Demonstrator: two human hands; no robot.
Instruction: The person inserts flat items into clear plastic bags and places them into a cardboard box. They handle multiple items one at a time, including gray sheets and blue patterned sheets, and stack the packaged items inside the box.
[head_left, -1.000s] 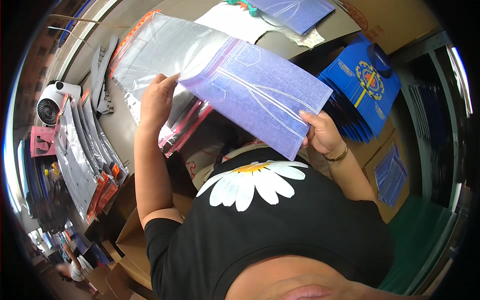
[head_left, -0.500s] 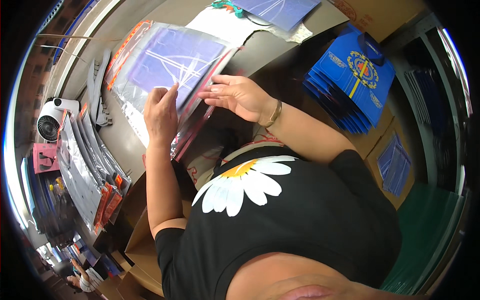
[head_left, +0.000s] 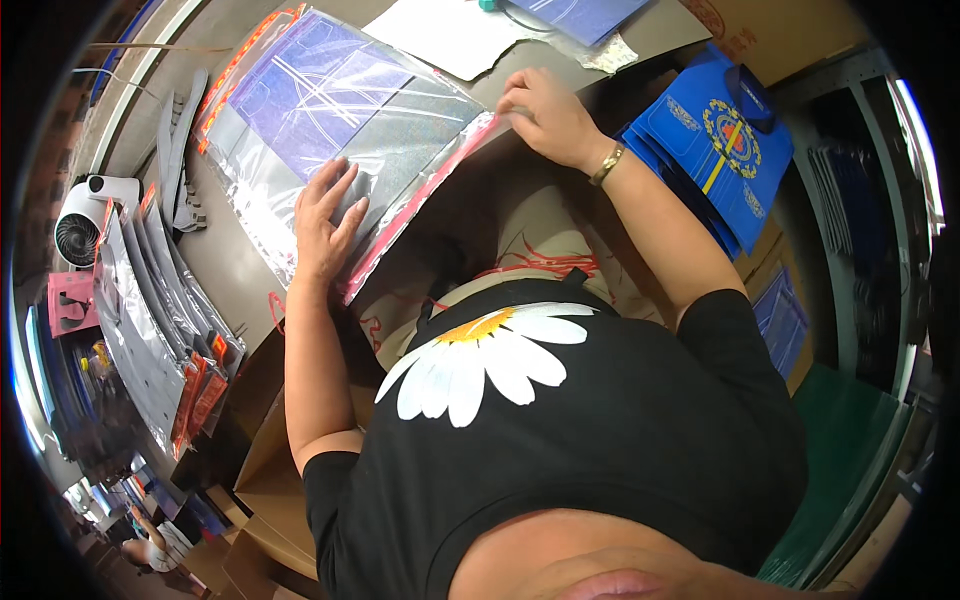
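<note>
On the table in front of me lies a clear plastic bag [head_left: 430, 145] with an orange-printed far edge and a pink strip along its near edge. Inside it shows a flat purple-blue sheet or folded bag [head_left: 315, 90] with white lines. My left hand [head_left: 328, 222] rests on the plastic near its lower left, fingers spread. My right hand [head_left: 553, 118], with a bangle at the wrist, pinches the bag's right corner at the end of the pink strip.
Several grey plastic-wrapped packs [head_left: 150, 320] stand to the left, beside a white fan [head_left: 95, 220] and grey straps [head_left: 180, 150]. Blue paper-style carrier bags [head_left: 725, 150] are stacked at the right. White paper [head_left: 445, 35] lies at the back. A person [head_left: 160, 545] is far off, lower left.
My right hand has moved right and away from me to the bag's corner and closed on it. My left hand has opened onto the plastic, and the bag now lies flatter.
</note>
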